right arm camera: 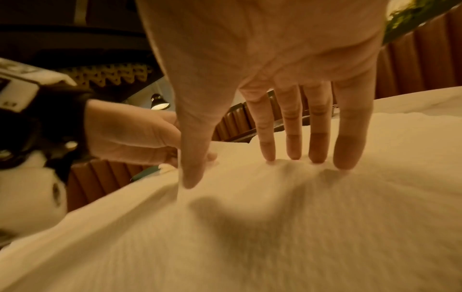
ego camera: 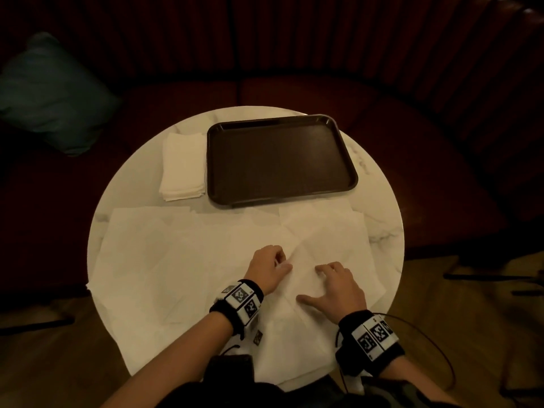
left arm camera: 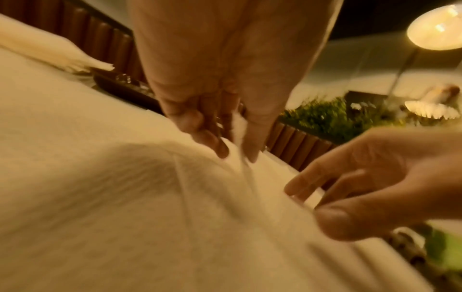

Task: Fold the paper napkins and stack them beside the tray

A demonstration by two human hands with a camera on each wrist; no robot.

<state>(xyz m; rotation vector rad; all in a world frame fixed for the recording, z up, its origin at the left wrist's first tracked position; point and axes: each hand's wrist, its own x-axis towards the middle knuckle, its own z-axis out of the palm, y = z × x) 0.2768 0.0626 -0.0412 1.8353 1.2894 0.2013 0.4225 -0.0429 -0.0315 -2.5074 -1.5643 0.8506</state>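
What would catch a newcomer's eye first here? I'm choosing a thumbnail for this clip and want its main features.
First, the two hands at the near edge of the round white table: the left hand pinches up a ridge of an unfolded napkin, while the right hand presses it flat with spread fingers. Behind them lies the dark tray, with a stack of folded napkins at its left side.
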